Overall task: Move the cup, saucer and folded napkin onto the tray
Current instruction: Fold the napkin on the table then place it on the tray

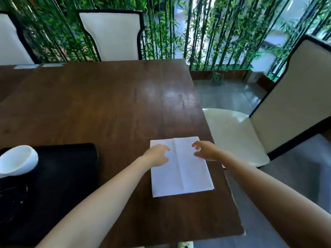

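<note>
White napkin [186, 169] is lying flat near the table's [107, 104] right edge, creases showing. Both hands are being held over its far half: left hand [157, 155] over the left part, fingers curled and spread, nothing gripped; right hand [206, 151] over the right part, fingers apart, empty. Black tray [68, 167] is sitting at the table's left edge, white cup [18, 161] tilted on it. Saucer cannot be told.
</note>
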The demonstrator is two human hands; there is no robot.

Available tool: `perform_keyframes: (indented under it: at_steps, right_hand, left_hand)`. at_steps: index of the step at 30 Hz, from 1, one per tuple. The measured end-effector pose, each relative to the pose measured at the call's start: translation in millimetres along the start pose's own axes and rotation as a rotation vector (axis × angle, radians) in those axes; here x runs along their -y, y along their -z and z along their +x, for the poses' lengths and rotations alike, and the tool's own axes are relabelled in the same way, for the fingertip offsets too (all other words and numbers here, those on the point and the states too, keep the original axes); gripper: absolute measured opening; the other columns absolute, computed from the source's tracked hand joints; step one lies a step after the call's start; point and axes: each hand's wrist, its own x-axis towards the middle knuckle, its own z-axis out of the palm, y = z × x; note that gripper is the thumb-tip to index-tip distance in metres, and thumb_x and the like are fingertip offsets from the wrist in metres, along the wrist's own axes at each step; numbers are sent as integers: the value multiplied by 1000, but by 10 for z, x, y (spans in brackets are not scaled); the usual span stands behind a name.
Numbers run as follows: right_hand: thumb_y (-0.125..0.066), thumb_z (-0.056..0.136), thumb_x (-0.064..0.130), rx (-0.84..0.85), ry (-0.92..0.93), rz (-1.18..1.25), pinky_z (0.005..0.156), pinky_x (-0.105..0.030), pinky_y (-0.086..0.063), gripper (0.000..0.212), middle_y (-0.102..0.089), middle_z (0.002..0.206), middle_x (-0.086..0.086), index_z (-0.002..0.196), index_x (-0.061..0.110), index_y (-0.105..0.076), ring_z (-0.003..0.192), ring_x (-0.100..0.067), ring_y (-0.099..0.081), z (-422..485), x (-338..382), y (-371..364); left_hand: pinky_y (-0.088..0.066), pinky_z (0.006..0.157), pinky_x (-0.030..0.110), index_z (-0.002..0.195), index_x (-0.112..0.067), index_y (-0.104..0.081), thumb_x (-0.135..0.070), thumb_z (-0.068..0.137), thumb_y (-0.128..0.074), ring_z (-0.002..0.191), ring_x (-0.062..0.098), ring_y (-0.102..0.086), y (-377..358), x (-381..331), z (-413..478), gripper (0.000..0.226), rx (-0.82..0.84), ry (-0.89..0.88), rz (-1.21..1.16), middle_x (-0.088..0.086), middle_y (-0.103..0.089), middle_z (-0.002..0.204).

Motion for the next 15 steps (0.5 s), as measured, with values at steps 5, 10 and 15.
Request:
perform_keyframes:
  at_steps: [5, 10, 15]
  right_hand:
    - [-61, 80, 9, -112, -187, 251, 84, -36, -48, 42, -59, 120, -21, 119, -4, -52, 109, -36, -58, 207, -220, -39]
    - [-63, 77, 4, -86, -370, 688, 81, -41, -57, 28, -53, 105, -19, 101, 0, -50, 95, -31, -62, 284, -176, -92]
    - [-61, 78, 8, -41, -377, 685, 57, -29, -42, 23, -51, 79, -9, 98, 2, -51, 71, -24, -53, 340, -151, -132]
  left_hand:
    - [-38, 105, 37, 140, -17, -38, -16, 91, -47, 133, 29, -36, -152, -196, 230, 50, -40, 20, 6, 12, -35, 146]
    - [-39, 101, 36, 139, -15, -41, -12, 90, -48, 130, 29, -37, -272, -309, 382, 50, -41, 37, 16, 11, -35, 144]
    - [-44, 92, 34, 135, -14, -45, -14, 89, -51, 122, 28, -41, -296, -294, 456, 46, -58, 56, 8, 9, -37, 135]
